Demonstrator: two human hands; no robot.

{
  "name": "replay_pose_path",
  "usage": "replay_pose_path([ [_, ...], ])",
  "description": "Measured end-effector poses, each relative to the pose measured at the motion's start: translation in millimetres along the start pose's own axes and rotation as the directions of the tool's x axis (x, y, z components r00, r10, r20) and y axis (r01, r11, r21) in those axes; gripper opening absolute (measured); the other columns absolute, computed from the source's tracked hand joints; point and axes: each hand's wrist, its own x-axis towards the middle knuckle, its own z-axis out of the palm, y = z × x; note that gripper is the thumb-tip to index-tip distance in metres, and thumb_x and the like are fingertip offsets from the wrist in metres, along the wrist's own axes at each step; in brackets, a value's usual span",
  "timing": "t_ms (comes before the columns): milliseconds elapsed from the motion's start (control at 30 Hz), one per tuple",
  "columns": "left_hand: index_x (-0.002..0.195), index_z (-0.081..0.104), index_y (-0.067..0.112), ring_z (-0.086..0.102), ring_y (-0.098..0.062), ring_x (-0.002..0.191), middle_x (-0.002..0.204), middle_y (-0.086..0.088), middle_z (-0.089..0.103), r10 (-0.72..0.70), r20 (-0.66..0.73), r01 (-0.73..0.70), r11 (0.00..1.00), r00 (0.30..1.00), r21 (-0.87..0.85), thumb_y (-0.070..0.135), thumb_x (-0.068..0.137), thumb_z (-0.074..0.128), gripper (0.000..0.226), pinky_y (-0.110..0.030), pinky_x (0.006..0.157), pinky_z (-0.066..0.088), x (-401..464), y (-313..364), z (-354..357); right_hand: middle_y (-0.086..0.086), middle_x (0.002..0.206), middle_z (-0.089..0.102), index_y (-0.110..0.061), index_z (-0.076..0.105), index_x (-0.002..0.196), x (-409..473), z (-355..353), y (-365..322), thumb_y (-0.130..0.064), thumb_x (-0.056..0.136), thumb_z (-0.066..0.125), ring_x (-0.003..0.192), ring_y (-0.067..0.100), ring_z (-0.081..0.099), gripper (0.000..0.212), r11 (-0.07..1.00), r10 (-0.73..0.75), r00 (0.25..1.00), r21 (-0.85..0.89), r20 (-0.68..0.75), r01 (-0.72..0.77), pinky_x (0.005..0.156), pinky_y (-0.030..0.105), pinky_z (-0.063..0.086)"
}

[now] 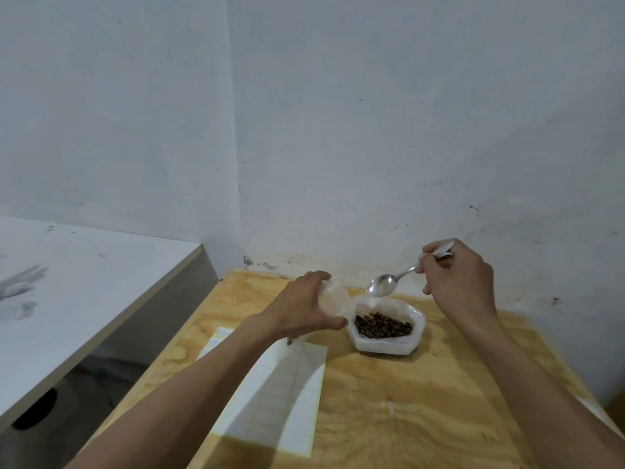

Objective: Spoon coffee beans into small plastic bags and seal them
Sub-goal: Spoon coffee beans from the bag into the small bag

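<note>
The left hand (304, 308) grips a small clear bag (334, 296); the right hand (456, 282) holds an empty spoon (384, 285) above the bowl (385, 343) of coffee beans (384, 324).

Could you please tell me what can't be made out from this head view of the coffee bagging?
- Small clear plastic bag: the left hand covers much of it; any beans inside cannot be told.
- Silver metal spoon: its handle end is hidden in the right hand.
- White gridded sheet: print blurred, partly under the left forearm.
</note>
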Motion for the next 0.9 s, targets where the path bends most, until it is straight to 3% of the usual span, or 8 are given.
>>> replay_pose_path([
  [100,0.149,0.039,0.016,0.051,-0.023,0.126,0.143,-0.003,0.052,0.045,0.059,-0.051,0.993,0.997,0.111,0.057,0.070,0.083,0.100,-0.037,0.104,0.043,3.2,4.8,5.8,-0.006,0.075,0.076,-0.027,0.068,0.090,-8.1,-9.4,18.9,-0.021,0.093,0.064,0.063,0.019,0.071,0.008,0.990,0.043,0.999,-0.137,0.028,-0.039,0.069,0.041,0.060],
  [233,0.150,0.039,0.013,0.050,-0.025,0.128,0.144,-0.005,0.052,0.069,0.072,-0.079,0.985,0.995,0.151,0.053,0.071,0.085,0.099,-0.034,0.102,0.039,5.7,12.0,10.7,-0.006,0.076,0.076,-0.029,0.067,0.085,-20.2,-8.0,38.4,-0.021,0.089,0.064,0.070,0.027,0.071,0.010,0.971,0.111,0.990,-0.223,0.091,-0.088,0.073,0.043,0.059],
  [333,0.149,0.039,0.014,0.050,-0.025,0.127,0.144,-0.005,0.052,0.075,0.074,-0.086,0.981,0.994,0.172,0.052,0.072,0.084,0.097,-0.035,0.102,0.039,5.1,15.2,10.1,-0.007,0.071,0.076,-0.027,0.068,0.083,-27.0,4.0,44.6,-0.019,0.088,0.063,0.074,0.021,0.073,0.011,0.972,0.168,0.980,-0.183,0.103,-0.147,0.071,0.036,0.057],
  [400,0.150,0.039,0.014,0.049,-0.025,0.128,0.144,-0.005,0.051,0.077,0.074,-0.089,0.979,0.994,0.183,0.052,0.074,0.083,0.096,-0.036,0.104,0.039,3.2,16.5,8.1,-0.008,0.064,0.075,-0.025,0.069,0.081,-29.8,13.3,45.9,-0.018,0.089,0.063,0.066,0.018,0.073,0.013,0.968,0.226,0.969,-0.134,0.105,-0.211,0.066,0.033,0.057],
  [467,0.150,0.038,0.014,0.049,-0.024,0.128,0.144,-0.005,0.051,0.081,0.071,-0.093,0.978,0.994,0.185,0.052,0.075,0.082,0.095,-0.036,0.104,0.040,0.2,16.1,5.8,-0.006,0.060,0.075,-0.022,0.070,0.078,-32.3,20.2,48.9,-0.018,0.091,0.062,0.056,0.019,0.071,0.016,0.952,0.303,0.947,-0.078,0.106,-0.296,0.061,0.033,0.057],
  [600,0.151,0.038,0.015,0.049,-0.023,0.128,0.145,-0.003,0.051,0.089,0.065,-0.099,0.980,0.994,0.171,0.056,0.076,0.081,0.095,-0.034,0.104,0.041,-6.3,9.6,1.0,-0.008,0.058,0.074,-0.022,0.072,0.077,-33.8,22.8,57.1,-0.015,0.090,0.063,0.061,0.020,0.070,0.016,0.904,0.426,0.900,0.006,0.093,-0.428,0.059,0.034,0.055],
  [700,0.150,0.038,0.017,0.049,-0.020,0.129,0.145,0.000,0.051,0.072,0.054,-0.078,0.990,0.996,0.118,0.059,0.074,0.081,0.097,-0.032,0.103,0.042,-8.7,1.5,-4.8,-0.010,0.059,0.075,-0.020,0.072,0.088,-30.9,19.4,57.7,-0.012,0.088,0.063,0.062,0.018,0.067,0.012,0.876,0.473,0.876,0.054,0.096,-0.479,0.059,0.030,0.049],
  [900,0.151,0.035,0.024,0.046,-0.013,0.130,0.147,0.005,0.048,0.007,0.056,-0.007,1.000,0.998,0.007,0.067,0.064,0.080,0.107,-0.024,0.096,0.036,-11.6,-8.2,-15.0,-0.007,0.064,0.077,-0.015,0.074,0.086,-19.0,8.3,50.0,-0.011,0.084,0.061,0.054,0.019,0.059,0.014,0.859,0.492,0.867,0.118,0.080,-0.499,0.058,0.031,0.046],
])
